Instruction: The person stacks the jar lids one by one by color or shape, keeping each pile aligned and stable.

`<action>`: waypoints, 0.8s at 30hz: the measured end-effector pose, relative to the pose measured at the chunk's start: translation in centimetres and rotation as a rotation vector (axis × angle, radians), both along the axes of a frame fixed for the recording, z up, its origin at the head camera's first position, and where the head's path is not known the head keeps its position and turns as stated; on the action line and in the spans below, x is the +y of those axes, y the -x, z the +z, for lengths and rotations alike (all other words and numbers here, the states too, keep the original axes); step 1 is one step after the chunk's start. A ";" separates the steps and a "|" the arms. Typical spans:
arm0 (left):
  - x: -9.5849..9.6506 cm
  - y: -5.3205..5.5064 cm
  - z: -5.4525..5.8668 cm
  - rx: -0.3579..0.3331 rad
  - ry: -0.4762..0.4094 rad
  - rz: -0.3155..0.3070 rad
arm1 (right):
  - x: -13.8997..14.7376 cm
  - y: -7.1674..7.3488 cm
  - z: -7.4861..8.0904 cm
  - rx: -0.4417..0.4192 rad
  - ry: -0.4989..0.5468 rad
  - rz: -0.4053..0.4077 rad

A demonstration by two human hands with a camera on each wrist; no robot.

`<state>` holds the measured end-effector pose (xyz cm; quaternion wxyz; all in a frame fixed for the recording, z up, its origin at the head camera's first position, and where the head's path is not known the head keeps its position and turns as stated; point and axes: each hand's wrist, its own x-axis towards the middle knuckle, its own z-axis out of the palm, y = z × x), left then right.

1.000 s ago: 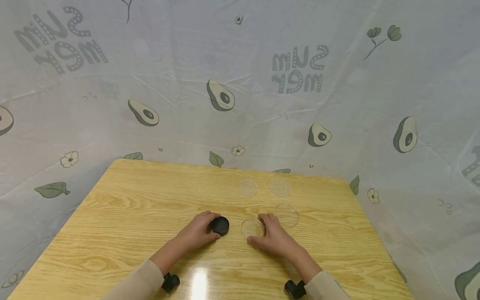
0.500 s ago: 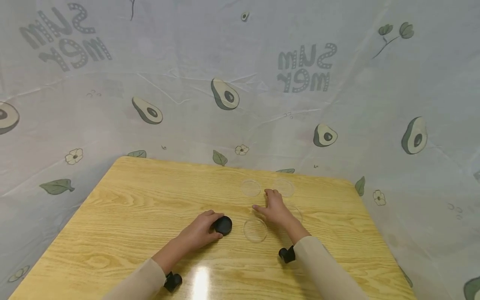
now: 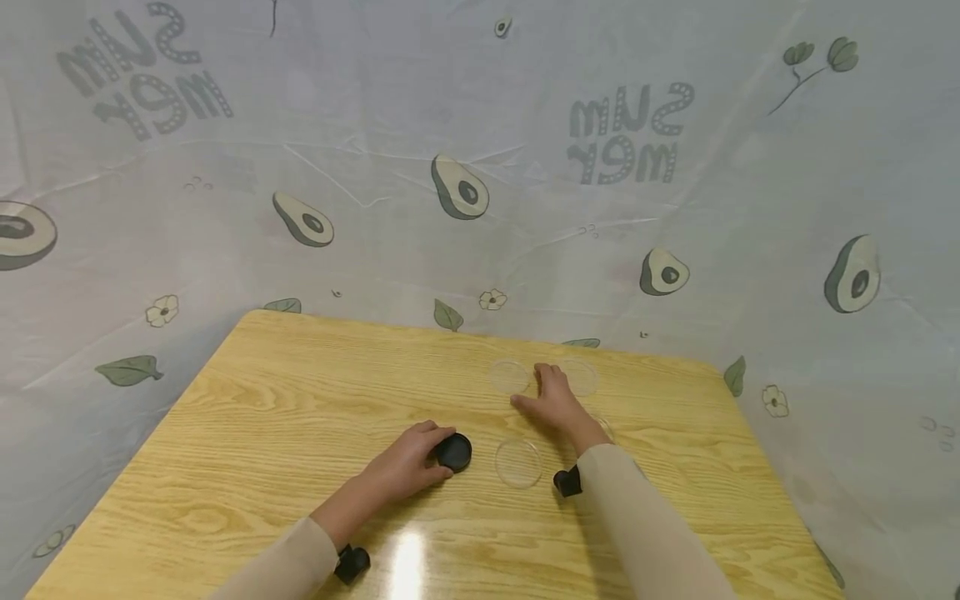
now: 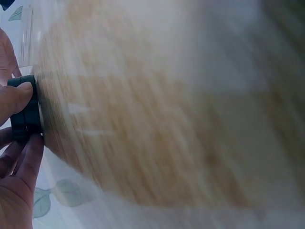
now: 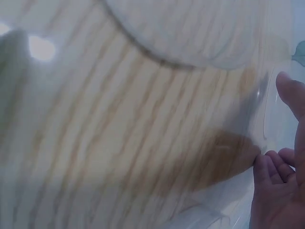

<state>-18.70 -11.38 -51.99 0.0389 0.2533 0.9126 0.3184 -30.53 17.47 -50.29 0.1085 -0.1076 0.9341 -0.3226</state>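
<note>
My left hand grips a low, round black piece on the wooden table, thumb and fingers on opposite sides of its edge. A seam runs around that black piece's side in the left wrist view. Farther right, my right hand reaches over the table with thumb and fingers apart, fingertips close to the right edge of a clear round dish. Another clear dish lies just right of those fingers. Nearer me, between both hands, sits a clear dish; one more is partly hidden behind my right wrist.
The wood-grain table ends at a pale patterned cloth hanging behind it. Black wrist cameras, left and right, sit beneath the beige sleeves. Light glares off the front of the tabletop.
My right hand has left the near clear dish and moved away from me toward the far dishes. My left hand keeps its grip on the black piece. The view has shifted slightly.
</note>
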 end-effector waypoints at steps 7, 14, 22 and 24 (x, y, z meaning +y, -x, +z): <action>-0.1 0.0 -0.1 0.005 0.013 0.003 | -1.0 1.4 -0.5 0.011 -0.015 0.031; -0.1 0.1 0.1 0.004 0.033 0.013 | -1.8 1.9 -0.5 0.029 -0.022 0.038; 0.0 0.0 0.1 0.011 0.031 0.015 | -2.1 1.7 -0.3 0.047 -0.035 0.034; 0.0 -0.1 0.1 0.010 0.035 0.017 | -2.1 1.6 -0.3 0.043 -0.034 0.036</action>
